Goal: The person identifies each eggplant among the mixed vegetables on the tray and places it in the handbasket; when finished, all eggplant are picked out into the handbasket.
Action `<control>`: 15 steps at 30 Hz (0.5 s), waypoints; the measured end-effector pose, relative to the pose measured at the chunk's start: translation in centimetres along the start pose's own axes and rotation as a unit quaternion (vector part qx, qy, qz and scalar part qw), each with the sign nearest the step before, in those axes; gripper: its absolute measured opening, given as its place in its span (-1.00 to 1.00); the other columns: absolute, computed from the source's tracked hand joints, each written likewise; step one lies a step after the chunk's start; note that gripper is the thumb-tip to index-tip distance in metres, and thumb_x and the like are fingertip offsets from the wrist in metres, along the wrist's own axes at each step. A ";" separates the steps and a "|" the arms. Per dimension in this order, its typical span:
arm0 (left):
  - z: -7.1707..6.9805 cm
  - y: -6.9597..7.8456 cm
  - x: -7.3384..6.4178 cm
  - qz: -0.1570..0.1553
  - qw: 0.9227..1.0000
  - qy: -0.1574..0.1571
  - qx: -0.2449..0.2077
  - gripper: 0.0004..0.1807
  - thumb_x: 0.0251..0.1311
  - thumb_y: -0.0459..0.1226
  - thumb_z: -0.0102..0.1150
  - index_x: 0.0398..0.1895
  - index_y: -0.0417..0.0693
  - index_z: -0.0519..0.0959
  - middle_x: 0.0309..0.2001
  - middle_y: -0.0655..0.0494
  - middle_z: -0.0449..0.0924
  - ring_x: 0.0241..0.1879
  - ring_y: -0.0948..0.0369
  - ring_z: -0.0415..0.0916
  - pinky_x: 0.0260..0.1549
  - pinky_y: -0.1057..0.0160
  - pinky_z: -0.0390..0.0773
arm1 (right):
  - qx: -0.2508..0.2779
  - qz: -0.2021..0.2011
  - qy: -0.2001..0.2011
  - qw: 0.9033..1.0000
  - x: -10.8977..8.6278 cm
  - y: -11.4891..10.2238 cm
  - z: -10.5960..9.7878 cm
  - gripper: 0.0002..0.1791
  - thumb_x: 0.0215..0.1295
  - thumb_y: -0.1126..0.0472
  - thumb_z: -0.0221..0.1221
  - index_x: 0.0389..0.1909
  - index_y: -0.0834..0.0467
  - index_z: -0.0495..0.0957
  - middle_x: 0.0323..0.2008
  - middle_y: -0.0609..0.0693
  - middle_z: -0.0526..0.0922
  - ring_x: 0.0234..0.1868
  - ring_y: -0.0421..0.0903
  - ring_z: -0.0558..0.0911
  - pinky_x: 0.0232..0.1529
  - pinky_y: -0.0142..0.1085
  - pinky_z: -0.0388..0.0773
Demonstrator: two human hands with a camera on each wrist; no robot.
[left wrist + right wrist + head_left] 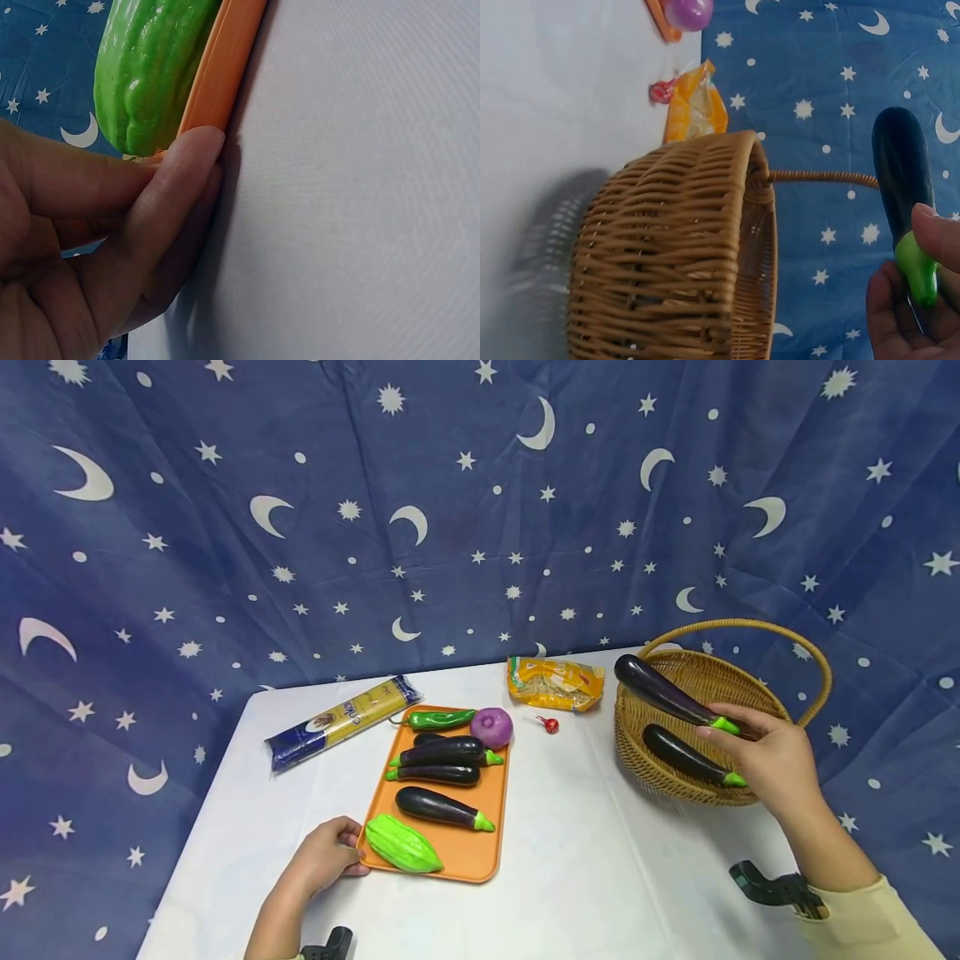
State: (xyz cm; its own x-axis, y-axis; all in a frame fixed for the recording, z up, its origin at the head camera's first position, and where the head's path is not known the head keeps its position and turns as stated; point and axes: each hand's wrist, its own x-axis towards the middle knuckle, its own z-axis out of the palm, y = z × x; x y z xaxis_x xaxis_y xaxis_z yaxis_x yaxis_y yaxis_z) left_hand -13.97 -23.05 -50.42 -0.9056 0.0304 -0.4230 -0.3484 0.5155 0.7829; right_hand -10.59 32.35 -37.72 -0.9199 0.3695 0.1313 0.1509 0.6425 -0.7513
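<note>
My right hand (783,764) pinches an eggplant (663,689) by its green stem end, above the wicker basket (637,760). A second eggplant (682,754) lies inside the basket. In the right wrist view the held eggplant (901,165) is clear of the basket rim (746,195). My left hand (327,856) grips the near left corner of the orange tray (468,860), thumb and fingers on its edge (221,75). On the tray are a bitter melon (403,843), several eggplants (438,807), a green chili pepper (442,719) and a purple onion (492,727).
A long blue and yellow pasta packet (343,723) lies behind the tray's left side. An orange-yellow bag (555,683) sits at the table's back edge, with a small red item (551,725) before it. The basket's arched handle (742,623) stands up. A starry curtain (450,510) hangs behind.
</note>
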 end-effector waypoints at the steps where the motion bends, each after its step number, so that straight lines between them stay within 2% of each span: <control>1: 0.0 0.0 0.0 0.001 1.000 -0.001 0.000 -0.63 0.11 -0.62 0.20 0.02 -0.44 0.46 -0.26 -0.11 0.41 -0.48 0.14 0.64 -0.43 0.17 0.76 | -0.001 0.000 0.001 1.000 0.0 0.2 -0.1 -0.35 0.24 -0.18 0.34 0.24 0.11 0.58 -0.01 0.08 0.54 -0.40 -0.18 0.52 -0.64 -0.33 0.57; 7: 0.0 0.2 -0.1 0.002 1.000 -0.002 -0.004 -0.63 0.11 -0.63 0.21 0.01 -0.44 0.46 -0.26 -0.12 0.40 -0.47 0.14 0.63 -0.42 0.15 0.77 | -0.017 0.021 0.007 1.000 0.0 1.5 -0.5 -0.28 0.23 -0.26 0.31 0.26 0.11 0.57 0.07 0.09 0.51 -0.25 -0.09 0.44 -0.58 -0.37 0.49; 15: 0.0 0.3 -0.1 -0.001 1.000 -0.001 0.002 -0.64 0.11 -0.63 0.19 0.01 -0.43 0.46 -0.26 -0.11 0.40 -0.48 0.14 0.63 -0.42 0.15 0.77 | -0.026 0.030 0.010 0.999 0.4 3.2 -0.7 -0.32 0.27 -0.19 0.31 0.27 0.17 0.55 0.19 0.21 0.50 -0.10 -0.06 0.42 -0.54 -0.40 0.47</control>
State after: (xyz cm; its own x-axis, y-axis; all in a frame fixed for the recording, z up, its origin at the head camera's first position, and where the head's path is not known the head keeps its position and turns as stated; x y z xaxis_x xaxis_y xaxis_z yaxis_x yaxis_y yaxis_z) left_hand -13.96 -22.92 -50.18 -0.9045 0.0320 -0.4252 -0.3487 0.5185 0.7808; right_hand -10.19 34.99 -39.64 -0.9018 0.4204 0.1006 0.2238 0.6532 -0.7233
